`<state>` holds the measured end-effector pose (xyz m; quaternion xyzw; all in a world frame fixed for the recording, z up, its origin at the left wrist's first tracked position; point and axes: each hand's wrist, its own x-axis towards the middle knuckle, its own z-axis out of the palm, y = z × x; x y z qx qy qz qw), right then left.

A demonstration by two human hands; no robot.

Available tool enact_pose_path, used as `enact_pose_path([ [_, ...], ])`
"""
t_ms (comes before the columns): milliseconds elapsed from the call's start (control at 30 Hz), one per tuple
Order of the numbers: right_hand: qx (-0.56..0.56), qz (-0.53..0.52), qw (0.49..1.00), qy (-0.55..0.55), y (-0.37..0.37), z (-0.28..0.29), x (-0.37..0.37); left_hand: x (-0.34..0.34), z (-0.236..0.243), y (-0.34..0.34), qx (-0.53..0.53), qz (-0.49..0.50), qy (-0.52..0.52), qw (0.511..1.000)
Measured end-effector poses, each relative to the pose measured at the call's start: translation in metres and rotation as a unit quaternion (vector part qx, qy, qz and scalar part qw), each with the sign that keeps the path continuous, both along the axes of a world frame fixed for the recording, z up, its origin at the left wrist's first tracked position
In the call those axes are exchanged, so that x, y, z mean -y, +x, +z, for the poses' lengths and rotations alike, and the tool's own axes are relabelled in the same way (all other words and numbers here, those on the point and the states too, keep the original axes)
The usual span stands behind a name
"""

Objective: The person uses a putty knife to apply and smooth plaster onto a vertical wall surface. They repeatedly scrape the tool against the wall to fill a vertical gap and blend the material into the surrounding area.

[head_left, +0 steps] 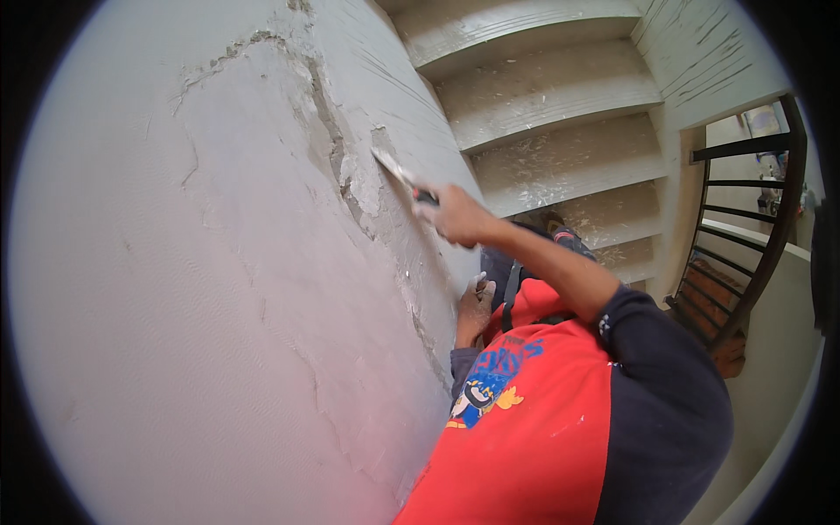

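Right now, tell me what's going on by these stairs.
A person's right hand grips a scraper, its blade at the pale wall beside a long, jagged crack. The left hand is lower, close to the body; whether it holds anything is unclear. Coating is missing in patches along the crack, and pale flecks lie scattered over the steps.

The scraper (392, 164) blurs, its handle (426, 197) mostly hidden inside the right grip (459, 216), while whether the left grip (476, 308) holds anything is unclear, the red shirt (542, 437) runs off the lower edge, and the jumbled things (763, 121) beyond the railing (744, 148) are too small to tell.
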<state>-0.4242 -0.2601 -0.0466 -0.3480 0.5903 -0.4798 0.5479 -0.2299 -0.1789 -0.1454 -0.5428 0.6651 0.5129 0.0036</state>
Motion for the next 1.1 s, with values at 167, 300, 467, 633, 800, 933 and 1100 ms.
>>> enact_pose_path([
  [167,0.000,0.018,1.000,0.010,-0.043,-0.011,0.034,0.002,-0.013,-0.003,-0.021,0.008,0.036,0.999],
  [300,0.037,0.060,0.997,0.030,-0.042,-0.007,0.014,0.004,-0.003,-0.002,0.001,0.011,0.059,0.998],
  [467,0.042,0.016,0.999,0.007,-0.042,-0.033,0.037,0.009,-0.008,-0.006,-0.039,0.029,0.040,0.998],
  [633,0.017,0.007,1.000,0.017,-0.041,-0.034,0.040,0.002,-0.007,-0.008,-0.034,0.045,0.056,0.997],
  [800,0.024,0.040,0.999,-0.004,-0.038,-0.012,0.027,-0.002,-0.008,-0.005,-0.020,0.047,0.059,0.997],
  [933,0.041,0.018,0.999,0.000,-0.051,-0.013,0.049,0.001,-0.013,0.000,-0.036,0.043,0.046,0.997],
  [1100,0.039,0.026,0.999,-0.006,-0.042,-0.001,0.044,-0.002,-0.019,-0.001,-0.020,0.029,0.040,0.999],
])
